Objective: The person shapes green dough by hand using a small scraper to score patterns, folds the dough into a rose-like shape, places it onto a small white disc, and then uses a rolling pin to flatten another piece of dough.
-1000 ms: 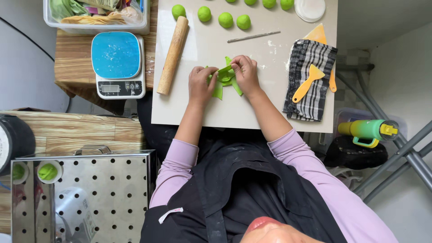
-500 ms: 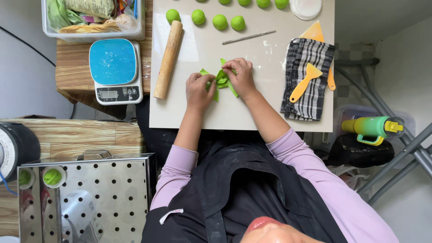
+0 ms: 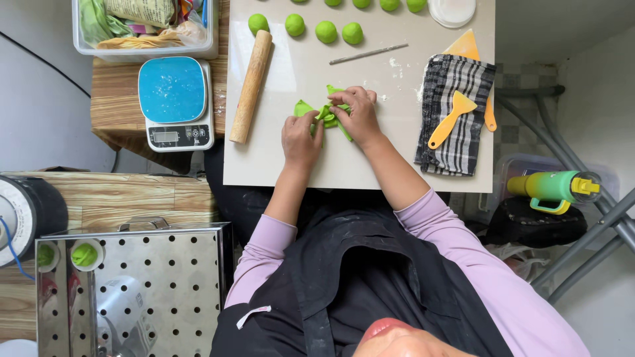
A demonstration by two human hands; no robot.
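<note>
A flattened piece of green dough [image 3: 305, 108] lies on the pale work board [image 3: 370, 165]. Both hands pinch and fold it at its middle. My left hand [image 3: 301, 137] presses its lower left side. My right hand [image 3: 358, 114] covers its right side, fingertips drawn together on the folds. A wooden rolling pin [image 3: 251, 86] lies to the left of the hands. Several green dough balls [image 3: 305, 27] are lined up along the board's far edge.
A blue-topped kitchen scale [image 3: 173, 99] and a plastic bin [image 3: 142, 30] sit left of the board. A checked cloth [image 3: 463, 142] carries a yellow spatula [image 3: 450, 120] and an orange scraper [image 3: 465, 46]. A thin metal rod [image 3: 368, 53] lies nearby. A perforated steel tray [image 3: 132, 284] is at the lower left.
The hands have stayed on the green dough and gathered its edges tighter toward the middle. The rest of the board has not changed.
</note>
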